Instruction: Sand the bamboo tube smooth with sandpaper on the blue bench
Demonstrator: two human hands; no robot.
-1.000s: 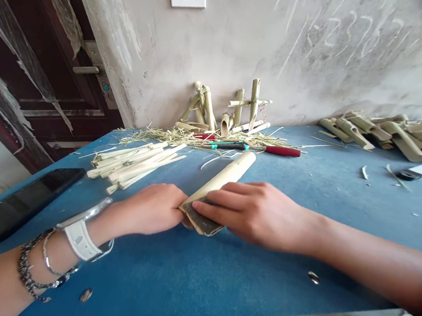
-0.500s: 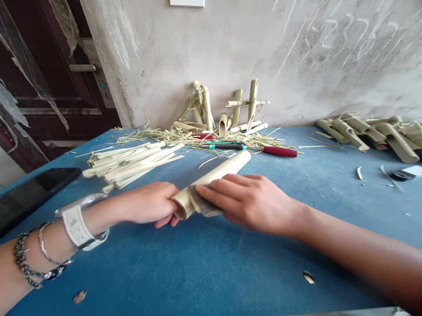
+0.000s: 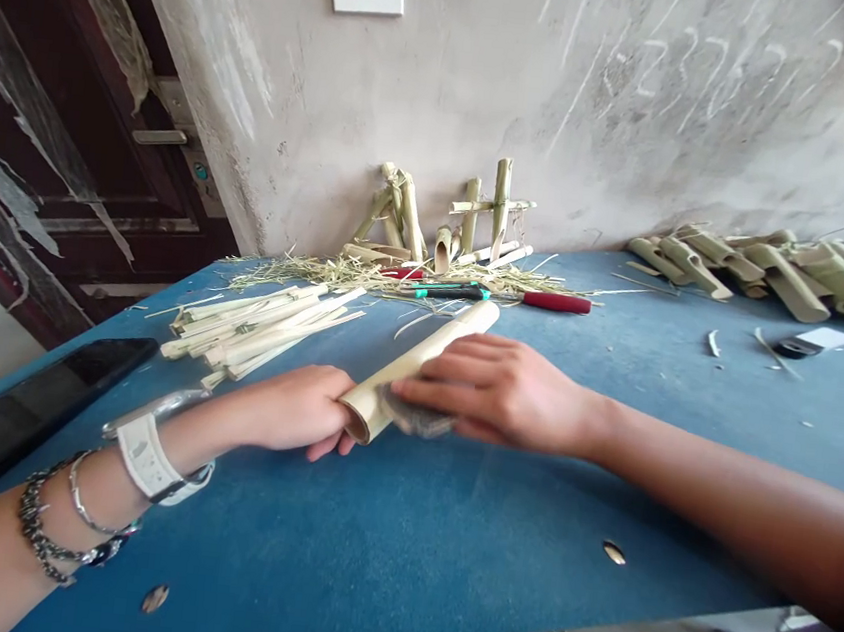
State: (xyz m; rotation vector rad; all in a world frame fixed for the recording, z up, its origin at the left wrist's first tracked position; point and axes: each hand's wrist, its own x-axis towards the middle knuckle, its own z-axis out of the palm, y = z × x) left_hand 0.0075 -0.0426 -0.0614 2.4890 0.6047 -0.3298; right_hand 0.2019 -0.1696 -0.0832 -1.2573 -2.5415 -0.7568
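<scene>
A pale bamboo tube point(image 3: 418, 358) lies slantwise over the table, its hollow end toward me. My left hand point(image 3: 311, 408) grips that near end, fingers tucked beneath and partly hidden. Across the tube's side, my right hand point(image 3: 493, 392) presses a grey, bent piece of sandpaper point(image 3: 415, 416), blurred by motion. The fingers lie together over the paper. To the left of the tube is a pile of split bamboo strips point(image 3: 262, 329).
Bamboo shavings point(image 3: 306, 272), a red-handled tool point(image 3: 555, 302) and a green-black cutter point(image 3: 455, 292) lie behind the tube. Bamboo structures point(image 3: 501, 204) stand by the wall. Cut bamboo pieces point(image 3: 789, 269) fill the back right. A black phone point(image 3: 42, 412) lies at left on the blue table point(image 3: 398, 545).
My right hand has slid the sandpaper slightly up and away along the tube. My left hand keeps its hold at the near end. The whole view has shifted a little.
</scene>
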